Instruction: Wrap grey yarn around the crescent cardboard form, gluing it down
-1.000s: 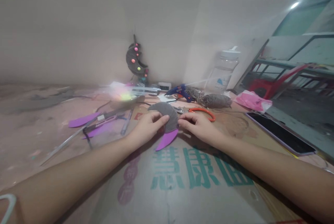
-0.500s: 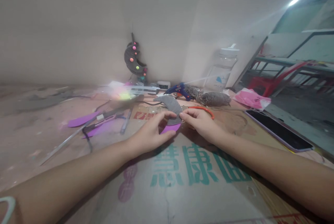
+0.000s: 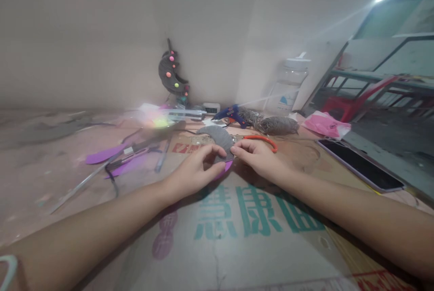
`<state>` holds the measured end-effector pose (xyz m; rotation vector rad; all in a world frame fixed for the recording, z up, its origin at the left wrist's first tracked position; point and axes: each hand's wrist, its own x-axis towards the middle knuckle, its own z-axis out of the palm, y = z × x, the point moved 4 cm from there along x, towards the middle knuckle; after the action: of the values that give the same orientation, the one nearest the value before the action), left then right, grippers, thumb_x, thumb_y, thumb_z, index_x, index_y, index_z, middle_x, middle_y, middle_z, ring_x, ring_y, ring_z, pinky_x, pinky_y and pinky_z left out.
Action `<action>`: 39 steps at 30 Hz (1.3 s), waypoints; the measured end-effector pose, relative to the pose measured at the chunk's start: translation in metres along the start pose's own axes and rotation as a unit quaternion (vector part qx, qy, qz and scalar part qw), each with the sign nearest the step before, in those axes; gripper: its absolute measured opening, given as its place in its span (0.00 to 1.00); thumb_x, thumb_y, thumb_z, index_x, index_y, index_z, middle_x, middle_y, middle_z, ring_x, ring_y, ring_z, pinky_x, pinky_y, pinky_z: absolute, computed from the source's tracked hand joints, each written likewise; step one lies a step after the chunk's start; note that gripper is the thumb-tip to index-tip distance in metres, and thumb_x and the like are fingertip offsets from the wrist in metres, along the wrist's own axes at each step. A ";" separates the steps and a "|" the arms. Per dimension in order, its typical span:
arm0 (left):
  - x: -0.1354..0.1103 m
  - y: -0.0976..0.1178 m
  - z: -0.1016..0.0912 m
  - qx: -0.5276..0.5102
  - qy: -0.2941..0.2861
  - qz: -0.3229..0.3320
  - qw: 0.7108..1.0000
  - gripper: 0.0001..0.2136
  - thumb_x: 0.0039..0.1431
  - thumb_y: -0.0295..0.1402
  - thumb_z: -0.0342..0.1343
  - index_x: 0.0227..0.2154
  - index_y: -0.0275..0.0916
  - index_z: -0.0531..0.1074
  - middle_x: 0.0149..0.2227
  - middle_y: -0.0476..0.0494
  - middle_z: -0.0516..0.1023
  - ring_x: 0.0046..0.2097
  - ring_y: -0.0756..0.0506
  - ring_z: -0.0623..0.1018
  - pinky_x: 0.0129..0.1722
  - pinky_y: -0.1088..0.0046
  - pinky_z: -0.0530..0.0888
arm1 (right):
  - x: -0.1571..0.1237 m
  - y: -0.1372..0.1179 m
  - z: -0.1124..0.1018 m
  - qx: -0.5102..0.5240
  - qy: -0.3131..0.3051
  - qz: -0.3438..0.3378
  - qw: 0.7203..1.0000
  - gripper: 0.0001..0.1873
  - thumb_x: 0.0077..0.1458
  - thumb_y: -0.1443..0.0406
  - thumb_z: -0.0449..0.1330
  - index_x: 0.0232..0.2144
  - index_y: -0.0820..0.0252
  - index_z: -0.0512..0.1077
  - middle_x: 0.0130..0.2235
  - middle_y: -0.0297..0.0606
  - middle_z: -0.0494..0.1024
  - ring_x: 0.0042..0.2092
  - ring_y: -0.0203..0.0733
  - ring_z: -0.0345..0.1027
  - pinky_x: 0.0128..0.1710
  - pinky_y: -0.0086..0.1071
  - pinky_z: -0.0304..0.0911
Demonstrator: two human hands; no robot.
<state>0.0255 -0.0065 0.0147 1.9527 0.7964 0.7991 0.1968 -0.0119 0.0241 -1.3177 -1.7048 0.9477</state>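
A grey crescent (image 3: 222,138) that looks wound with yarn is between my hands, its curved tip pointing away to the left. A bit of its near end is bare purple (image 3: 227,168). My left hand (image 3: 193,169) curls around that near end, thumb low and fingers above. At the crescent's right edge, my right hand (image 3: 262,157) is closed in a pinch; whether a strand of yarn is also in the fingertips cannot be made out. Right behind the right hand show the orange handles of scissors (image 3: 267,139).
Behind stand a blue glue gun (image 3: 232,114), a yarn bundle (image 3: 280,125) and a clear bottle (image 3: 291,85). A decorated grey crescent (image 3: 167,74) is at the wall. Purple pieces (image 3: 105,153) lie left, a phone (image 3: 361,164) right. Printed cardboard (image 3: 190,255) covers the front.
Less of the purple shows at the crescent's near end, and my left thumb has come up closer to it. The whole view has shifted slightly.
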 end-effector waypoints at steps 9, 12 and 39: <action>0.002 0.009 -0.011 0.084 0.085 0.028 0.992 0.08 0.58 0.36 0.55 0.38 0.39 0.69 0.39 0.46 0.75 0.41 0.47 0.74 0.40 0.72 0.70 | 0.000 -0.002 0.000 -0.009 -0.072 -0.048 0.996 0.15 0.55 0.55 0.57 0.33 0.62 0.69 0.25 0.29 0.65 0.26 0.33 0.58 0.25 0.27 0.53; 0.002 0.010 -0.011 0.086 0.093 0.029 0.992 0.08 0.57 0.35 0.55 0.38 0.39 0.68 0.40 0.46 0.75 0.42 0.47 0.75 0.42 0.72 0.70 | 0.001 -0.001 0.000 -0.013 -0.072 -0.040 0.997 0.13 0.53 0.58 0.60 0.35 0.63 0.70 0.26 0.30 0.67 0.27 0.33 0.59 0.26 0.28 0.55; 0.003 0.010 -0.010 0.171 0.089 0.088 0.977 0.04 0.56 0.32 0.54 0.30 0.39 0.65 0.31 0.50 0.70 0.34 0.49 0.70 0.35 0.73 0.66 | -0.002 -0.001 0.005 -0.045 -0.038 -0.046 0.997 0.12 0.55 0.58 0.57 0.30 0.61 0.72 0.25 0.31 0.69 0.26 0.33 0.59 0.25 0.27 0.53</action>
<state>0.0221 -0.0041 0.0285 2.3047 0.9256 1.0072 0.1927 -0.0149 0.0223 -1.2632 -1.8691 0.8888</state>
